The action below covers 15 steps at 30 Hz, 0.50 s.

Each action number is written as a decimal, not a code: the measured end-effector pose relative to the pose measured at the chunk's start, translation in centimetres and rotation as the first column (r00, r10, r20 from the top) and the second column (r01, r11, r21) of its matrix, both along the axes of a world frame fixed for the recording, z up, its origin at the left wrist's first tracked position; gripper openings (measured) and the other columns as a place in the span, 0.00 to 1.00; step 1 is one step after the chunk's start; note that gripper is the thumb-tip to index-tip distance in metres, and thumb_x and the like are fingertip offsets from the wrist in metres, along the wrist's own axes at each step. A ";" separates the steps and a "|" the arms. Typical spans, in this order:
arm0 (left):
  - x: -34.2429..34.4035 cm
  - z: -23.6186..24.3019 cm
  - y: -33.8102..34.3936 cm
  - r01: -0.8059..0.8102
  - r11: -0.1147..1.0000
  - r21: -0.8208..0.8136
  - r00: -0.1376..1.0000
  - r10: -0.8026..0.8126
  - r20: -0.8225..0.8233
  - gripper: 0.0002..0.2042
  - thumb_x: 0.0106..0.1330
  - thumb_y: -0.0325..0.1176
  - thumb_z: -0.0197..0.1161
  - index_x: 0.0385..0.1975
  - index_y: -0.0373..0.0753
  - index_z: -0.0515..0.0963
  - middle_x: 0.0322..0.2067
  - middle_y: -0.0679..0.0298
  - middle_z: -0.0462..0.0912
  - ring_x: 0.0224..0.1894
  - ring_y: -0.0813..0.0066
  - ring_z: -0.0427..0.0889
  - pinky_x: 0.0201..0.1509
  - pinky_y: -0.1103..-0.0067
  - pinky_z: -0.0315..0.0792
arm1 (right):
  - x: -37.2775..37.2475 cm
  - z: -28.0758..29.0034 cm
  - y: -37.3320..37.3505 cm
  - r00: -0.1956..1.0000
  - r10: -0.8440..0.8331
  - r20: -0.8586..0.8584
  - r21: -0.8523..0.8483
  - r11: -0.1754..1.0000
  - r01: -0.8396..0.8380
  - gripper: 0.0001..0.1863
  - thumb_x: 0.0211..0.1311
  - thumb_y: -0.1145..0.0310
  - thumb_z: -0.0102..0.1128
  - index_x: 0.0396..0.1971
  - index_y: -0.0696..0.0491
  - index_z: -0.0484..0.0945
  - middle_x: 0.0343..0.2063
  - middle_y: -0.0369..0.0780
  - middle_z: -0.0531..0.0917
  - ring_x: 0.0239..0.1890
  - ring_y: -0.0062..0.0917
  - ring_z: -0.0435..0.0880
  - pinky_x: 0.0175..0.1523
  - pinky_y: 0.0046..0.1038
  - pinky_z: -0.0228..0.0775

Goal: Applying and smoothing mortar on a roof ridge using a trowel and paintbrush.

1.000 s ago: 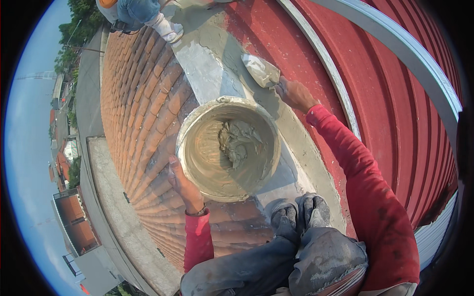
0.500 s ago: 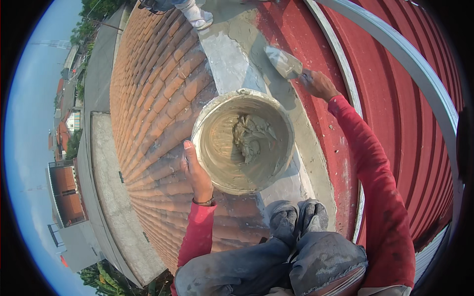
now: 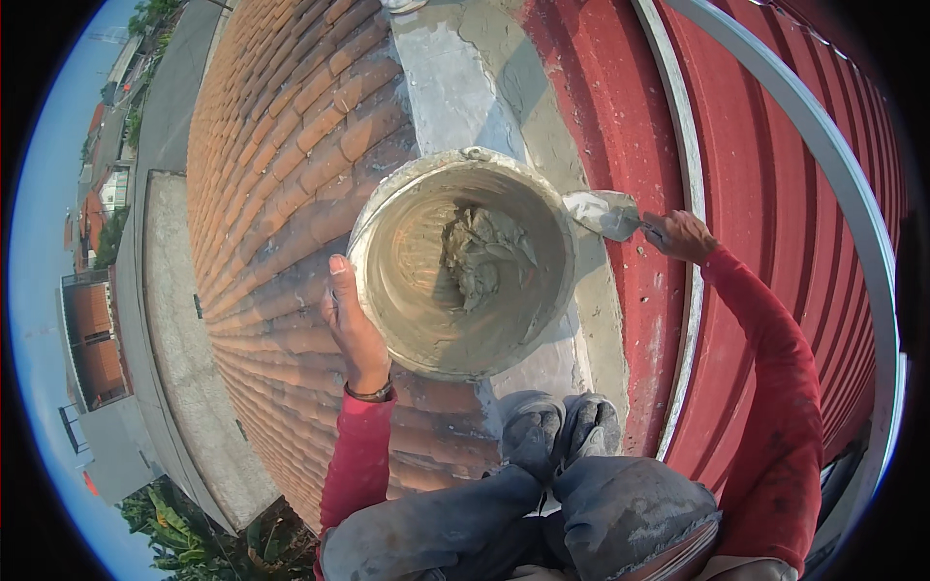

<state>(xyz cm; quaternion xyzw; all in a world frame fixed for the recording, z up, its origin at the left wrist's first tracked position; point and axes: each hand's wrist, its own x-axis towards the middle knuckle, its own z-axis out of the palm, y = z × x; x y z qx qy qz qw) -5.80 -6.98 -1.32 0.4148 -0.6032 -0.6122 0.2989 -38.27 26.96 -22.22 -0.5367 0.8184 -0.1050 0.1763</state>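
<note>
1. The left hand (image 3: 351, 320) lay flat against the left outer wall of the bucket (image 3: 387, 290), fingers straight and together, thumb side at the rim. It pressed on the wall but was not closed around anything.
2. A dark band (image 3: 370, 393) circled the left wrist, just above the red sleeve (image 3: 356, 455).
3. The right hand (image 3: 683, 235) was closed around the handle of a trowel (image 3: 603, 213), to the right of the bucket.
4. The trowel blade, coated in grey mortar, pointed left, its tip at the bucket's right rim. Whether it touched the rim could not be told.
5. The bucket stood in the middle of the scene on a grey cement strip (image 3: 441, 87), its inside smeared with mortar.
6. A lump of wet mortar (image 3: 482, 254) clung to the inside of the bucket, toward its right and far side.
7. The cement strip ran from near to far between the orange tiled roof (image 3: 281, 174) on the left and the red corrugated metal sheet (image 3: 775, 194) on the right.
8. The person's two shoes (image 3: 562, 431), dusty grey, rested just near of the bucket, with grey trousers (image 3: 620, 508) below them.
9. A pale metal rail (image 3: 823, 145) curved along the far right over the red sheet.
10. Far left, well below the roof, lay a concrete ledge (image 3: 174, 320), buildings and green plants.
</note>
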 end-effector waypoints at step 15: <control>1.3 -2.0 -1.7 -0.073 0.995 -0.067 0.996 0.075 0.039 0.27 0.76 0.50 0.50 0.54 0.28 0.74 0.50 0.57 0.80 0.49 0.73 0.79 0.54 0.77 0.72 | -17.7 5.4 -24.0 0.891 -0.175 -0.419 -0.129 0.983 0.132 0.17 0.70 0.52 0.47 0.50 0.43 0.78 0.27 0.48 0.85 0.31 0.45 0.86 0.37 0.46 0.79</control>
